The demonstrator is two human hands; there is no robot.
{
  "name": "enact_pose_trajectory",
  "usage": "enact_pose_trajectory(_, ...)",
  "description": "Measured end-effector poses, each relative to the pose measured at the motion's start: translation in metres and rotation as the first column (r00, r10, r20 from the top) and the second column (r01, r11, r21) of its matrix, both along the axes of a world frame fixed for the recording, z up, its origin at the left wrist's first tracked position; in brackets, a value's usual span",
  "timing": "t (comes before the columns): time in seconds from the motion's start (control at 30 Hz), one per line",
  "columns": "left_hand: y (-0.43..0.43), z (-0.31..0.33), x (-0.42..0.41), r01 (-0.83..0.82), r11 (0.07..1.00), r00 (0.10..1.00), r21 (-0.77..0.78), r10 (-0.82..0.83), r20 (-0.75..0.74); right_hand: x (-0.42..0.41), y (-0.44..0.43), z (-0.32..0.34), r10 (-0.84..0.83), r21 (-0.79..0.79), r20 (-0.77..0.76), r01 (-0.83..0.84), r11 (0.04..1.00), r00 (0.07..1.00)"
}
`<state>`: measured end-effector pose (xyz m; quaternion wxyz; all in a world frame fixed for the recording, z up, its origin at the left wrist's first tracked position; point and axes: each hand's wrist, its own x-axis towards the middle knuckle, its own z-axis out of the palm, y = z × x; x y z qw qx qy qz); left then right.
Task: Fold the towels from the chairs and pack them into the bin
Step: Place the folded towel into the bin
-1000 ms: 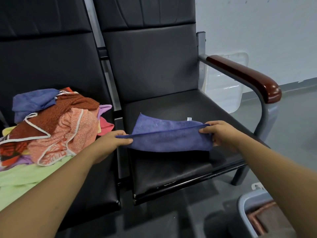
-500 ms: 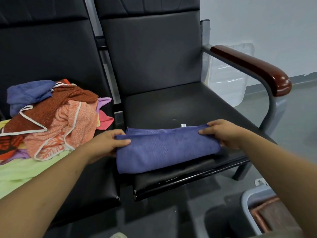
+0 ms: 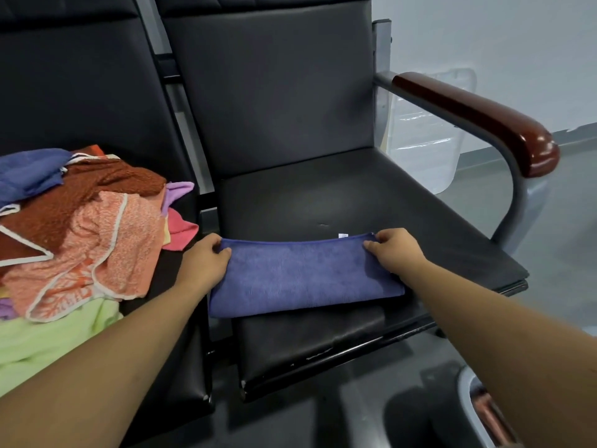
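black waiting chairs [image 3: 274, 92] stand in a row against a pale wall [image 3: 484, 43]; the right seat [image 3: 355, 202] has a wooden armrest [image 3: 478, 121] at its right edge. the blue towel [image 3: 303, 279] lies folded into a long band across the front part of that seat, its left end reaching just past the seat's left edge, over the gap between chairs. the left hand [image 3: 206, 260] pinches the band's far left corner and the right hand [image 3: 395, 250] pinches the far right corner, beside a small white tag [image 3: 343, 235]; both grips are narrow, closed on cloth. the pile [image 3: 97, 227] of unfolded towels sits on the left seat [image 3: 190, 367], near the left hand, apart from the blue one. the bin [image 3: 466, 402] shows only as a grey rim at the bottom right, on the floor [image 3: 565, 221] under the right forearm.

i judge one more fold across is due before packing. what could go wrong: the seat looks smooth and the cloth soft, so pulling one corner harder than the other could slide the top layer off the lower one and skew the edges. the overhanging left end could drag the band into the gap if a pinch lets go early. on the carry, a loose hold may let the fold drop open above the bin.
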<state>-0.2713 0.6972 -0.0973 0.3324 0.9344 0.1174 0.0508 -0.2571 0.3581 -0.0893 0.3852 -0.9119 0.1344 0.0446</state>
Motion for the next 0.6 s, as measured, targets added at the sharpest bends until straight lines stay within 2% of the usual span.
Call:
enact_pose_trajectory(0.17, -0.003, -0.001, 0.002, -0.014, 1.0, 1.0, 0.026, 0.014, -0.024, 0.002, 0.007, -0.009, -0.003, -0.153, 0.018, 0.006, 0.988, 1.0)
enact_pose_trajectory(0.33, -0.006, 0.003, 0.002, -0.037, 0.999, 0.99, 0.024, 0.04, -0.132, -0.001, 0.023, -0.012, 0.021, -0.4, 0.011, -0.015, 0.916, 1.0)
enact_pose_trajectory(0.43, -0.004, 0.006, -0.001, -0.044, 0.998, 0.987, 0.035, 0.049, -0.153, -0.002, 0.023, -0.009, 0.007, -0.384, 0.015, -0.001, 0.923, 1.0)
enact_pose_trajectory(0.53, -0.003, 0.009, -0.005, -0.071, 0.997, 0.983, 0.008, 0.072, -0.169, -0.005, 0.02, -0.004, -0.042, -0.268, 0.058, 0.056, 0.962, 0.997)
enact_pose_trajectory(0.6, -0.002, 0.012, -0.007, -0.067, 0.997, 0.97, -0.042, 0.056, -0.235, -0.01, 0.022, 0.001, -0.033, -0.303, 0.126, 0.07, 0.95, 0.991)
